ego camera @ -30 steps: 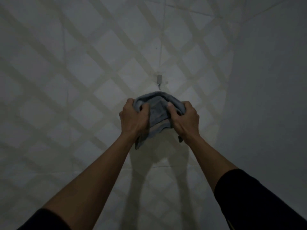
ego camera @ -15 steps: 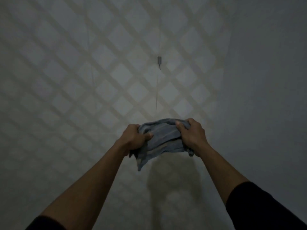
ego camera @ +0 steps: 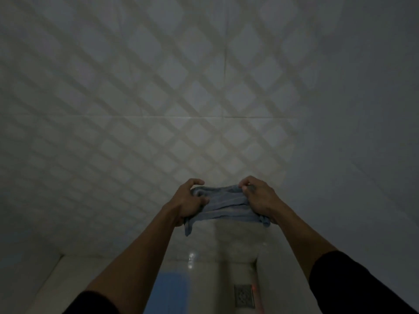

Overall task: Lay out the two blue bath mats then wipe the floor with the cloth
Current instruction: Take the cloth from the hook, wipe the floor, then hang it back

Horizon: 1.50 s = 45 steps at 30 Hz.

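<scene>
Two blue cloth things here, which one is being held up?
The grey-blue bunched cloth, gripped by the left hand and right hand. The brighter blue bath mat lies flat on the floor below.

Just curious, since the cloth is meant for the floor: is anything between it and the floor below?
Nothing visible. Both the left hand and right hand grip the cloth in open air above the bare floor.

Two bare forearms reach out from black sleeves pushed up toward the elbows, the right sleeve [ego camera: 353,286] showing more cloth than the left sleeve [ego camera: 90,303]. The left hand [ego camera: 189,201] and right hand [ego camera: 258,198] wear no gloves, rings or watch.
</scene>
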Each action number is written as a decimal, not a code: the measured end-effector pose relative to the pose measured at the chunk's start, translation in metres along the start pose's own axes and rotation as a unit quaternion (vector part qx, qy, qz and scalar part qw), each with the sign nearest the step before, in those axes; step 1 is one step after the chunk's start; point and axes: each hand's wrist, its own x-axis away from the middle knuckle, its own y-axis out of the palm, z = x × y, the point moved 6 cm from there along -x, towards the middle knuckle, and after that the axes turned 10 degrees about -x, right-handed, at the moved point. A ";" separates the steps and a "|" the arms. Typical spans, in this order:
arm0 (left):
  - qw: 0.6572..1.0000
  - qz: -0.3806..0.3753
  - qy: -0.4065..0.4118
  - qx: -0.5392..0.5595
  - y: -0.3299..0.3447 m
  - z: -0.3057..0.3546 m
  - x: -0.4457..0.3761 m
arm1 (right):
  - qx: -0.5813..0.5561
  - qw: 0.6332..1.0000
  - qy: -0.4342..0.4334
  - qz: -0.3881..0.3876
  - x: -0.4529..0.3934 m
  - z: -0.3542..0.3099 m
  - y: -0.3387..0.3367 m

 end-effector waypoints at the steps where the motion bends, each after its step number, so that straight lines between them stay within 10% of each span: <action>1: 1.000 0.011 0.009 -0.027 0.000 -0.008 -0.006 | 0.004 1.000 0.002 -0.005 -0.002 0.005 0.010; 11: 0.968 -0.051 -0.036 -0.244 0.051 -0.190 -0.078 | 0.055 0.990 0.078 -0.108 -0.023 0.136 0.169; 29: 0.919 -0.100 -0.101 -0.369 0.388 -0.697 -0.159 | 0.207 0.954 0.140 -0.165 0.034 0.656 0.493; 45: 0.909 0.068 0.043 -0.409 0.438 -0.800 -0.340 | 0.217 0.975 0.019 -0.044 -0.124 0.802 0.574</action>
